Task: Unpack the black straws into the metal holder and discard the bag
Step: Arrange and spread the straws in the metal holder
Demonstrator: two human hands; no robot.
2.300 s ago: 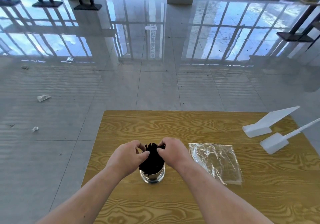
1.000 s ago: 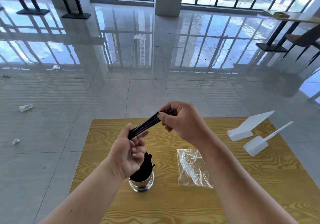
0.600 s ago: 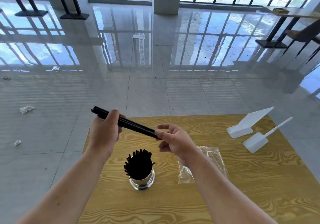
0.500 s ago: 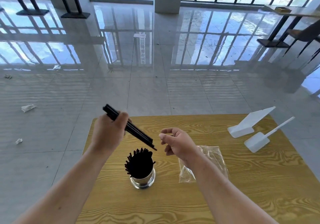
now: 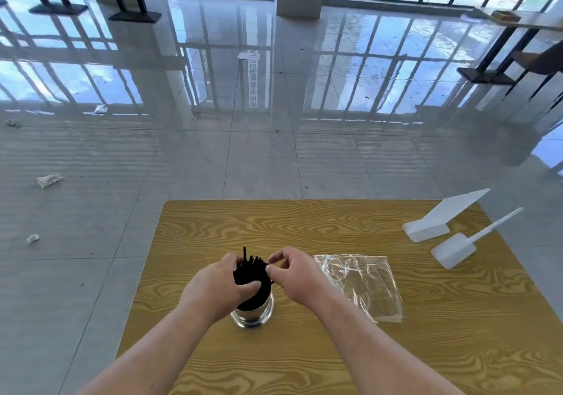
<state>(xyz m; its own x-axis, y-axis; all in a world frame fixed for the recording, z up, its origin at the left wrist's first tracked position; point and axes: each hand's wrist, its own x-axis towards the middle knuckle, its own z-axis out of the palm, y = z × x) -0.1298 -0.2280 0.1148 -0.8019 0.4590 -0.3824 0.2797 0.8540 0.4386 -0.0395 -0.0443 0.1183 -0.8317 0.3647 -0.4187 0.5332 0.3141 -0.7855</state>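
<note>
1. Head view: the straws (image 5: 251, 275) stand upright in the holder (image 5: 253, 315), near-centre on the table (image 5: 213, 227). One pokes above the rest on the far-left side.
2. Left hand (image 5: 219, 285) curls round the bundle. Right hand (image 5: 292, 275) has curled fingertips at the tops; I cannot tell if they pinch.
3. Bag (image 5: 359, 285) lies flat, right of the holder. I judge the right hand nearer.

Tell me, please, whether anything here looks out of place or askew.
One straw stands proud of the other black straws in the metal holder, beside the left hand. The empty clear bag lies on the table, not yet discarded. Crumpled scraps litter the floor to the left.
</note>
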